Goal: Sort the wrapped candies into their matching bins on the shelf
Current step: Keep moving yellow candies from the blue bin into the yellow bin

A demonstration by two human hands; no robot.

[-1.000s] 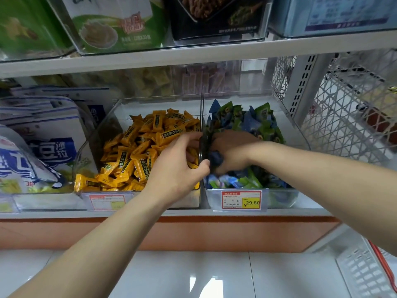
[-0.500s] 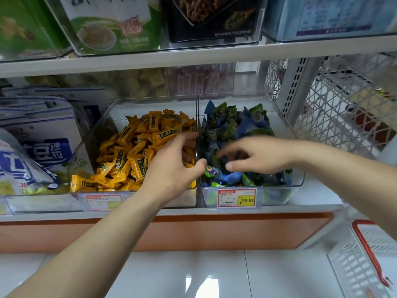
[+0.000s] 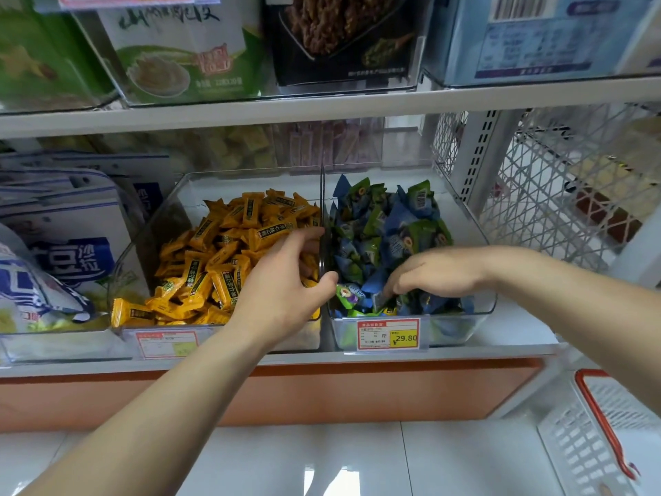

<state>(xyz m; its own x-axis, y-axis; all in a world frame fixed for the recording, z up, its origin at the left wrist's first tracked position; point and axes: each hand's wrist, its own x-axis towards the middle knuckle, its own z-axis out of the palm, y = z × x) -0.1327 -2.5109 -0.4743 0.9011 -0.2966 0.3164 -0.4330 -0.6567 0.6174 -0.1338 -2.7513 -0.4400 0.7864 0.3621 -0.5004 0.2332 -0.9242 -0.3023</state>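
Two clear bins stand side by side on the shelf. The left bin (image 3: 152, 223) holds yellow wrapped candies (image 3: 229, 252). The right bin (image 3: 472, 316) holds blue and green wrapped candies (image 3: 386, 223). My left hand (image 3: 282, 284) grips the wall between the bins, with its fingers among the yellow candies and its thumb over on the right bin's side. My right hand (image 3: 440, 272) lies palm down on the front of the blue and green pile, fingertips dipped into the candies. Whether it holds one is hidden. A scrap of yellow wrapper (image 3: 390, 310) shows just below those fingertips.
Price tags (image 3: 388, 334) hang on both bin fronts. White and blue snack bags (image 3: 64, 252) fill the shelf to the left. The upper shelf board (image 3: 322, 105) carries boxes overhead. A wire mesh rack (image 3: 558, 180) stands to the right, and a white basket with a red handle (image 3: 590, 445) sits low right.
My right hand came up out of the blue and green pile with its fingers spread, then dropped onto the front of that pile. My left hand stayed on the bin wall.
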